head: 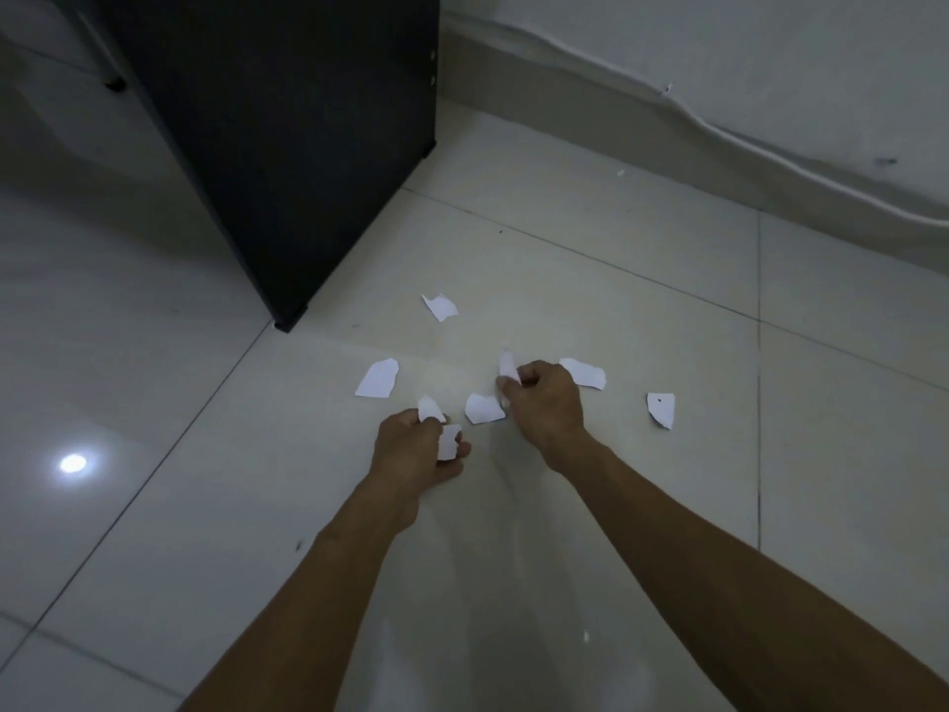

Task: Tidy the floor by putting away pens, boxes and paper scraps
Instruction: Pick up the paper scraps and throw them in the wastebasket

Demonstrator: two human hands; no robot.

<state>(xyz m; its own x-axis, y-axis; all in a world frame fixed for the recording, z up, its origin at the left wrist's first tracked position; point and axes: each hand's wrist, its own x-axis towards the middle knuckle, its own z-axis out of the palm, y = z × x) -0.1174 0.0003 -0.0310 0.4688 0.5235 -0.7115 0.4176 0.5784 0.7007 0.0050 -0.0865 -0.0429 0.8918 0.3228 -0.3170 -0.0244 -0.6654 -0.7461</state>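
Several torn white paper scraps lie on the pale tiled floor (pixel 642 454). My left hand (pixel 411 449) grips white scraps (pixel 448 440) in its curled fingers, low over the tiles. My right hand (pixel 547 400) pinches another scrap (pixel 508 364) that sticks up past its fingers. Loose scraps lie around the hands: one between them (pixel 484 408), one to the left (pixel 377 378), one farther off (pixel 440 306), one just behind the right hand (pixel 585 373), and one at the right (pixel 661 409).
A black cabinet panel (pixel 287 146) stands on the floor at the upper left, its corner foot near the scraps. A wall with a skirting board (pixel 667 161) and a white cable (pixel 744 141) runs along the back right.
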